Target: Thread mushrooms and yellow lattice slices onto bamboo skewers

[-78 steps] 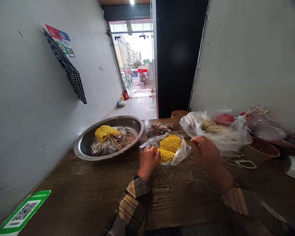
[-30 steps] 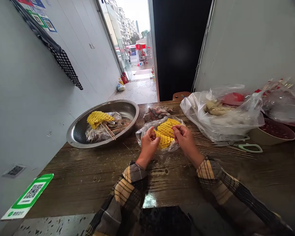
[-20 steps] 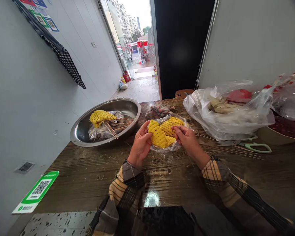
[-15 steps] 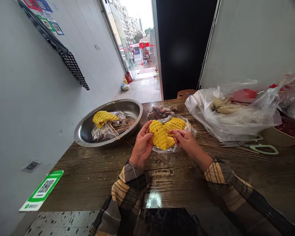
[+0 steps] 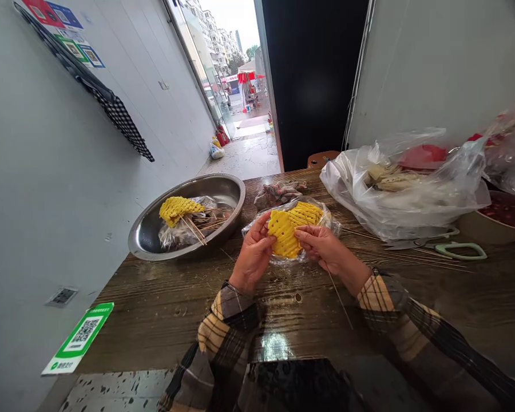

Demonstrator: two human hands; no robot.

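Between my hands is a yellow perforated sheet (image 5: 284, 236), upright above a clear plastic bag (image 5: 330, 226) that holds more yellow pieces (image 5: 305, 213). My left hand (image 5: 253, 252) grips the sheet's left edge between thumb and fingers. At the sheet's right edge, my right hand (image 5: 321, 246) is pinched; a thin wooden skewer (image 5: 340, 297) slants down toward me from beneath it. Whether the skewer's tip is in the sheet is hidden by the fingers.
On the left, a steel basin (image 5: 143, 240) holds skewered yellow pieces (image 5: 179, 210). A crumpled cloth (image 5: 278, 194) lies behind the bag. Rightward are a large plastic bag (image 5: 412, 200), green-handled scissors (image 5: 461, 250), loose skewers (image 5: 429, 258) and a bowl (image 5: 476, 226).
The sheet has turned more face-on and shifted slightly right. The skewer below my right hand now shows at a steeper slant. The whole view has shifted slightly.
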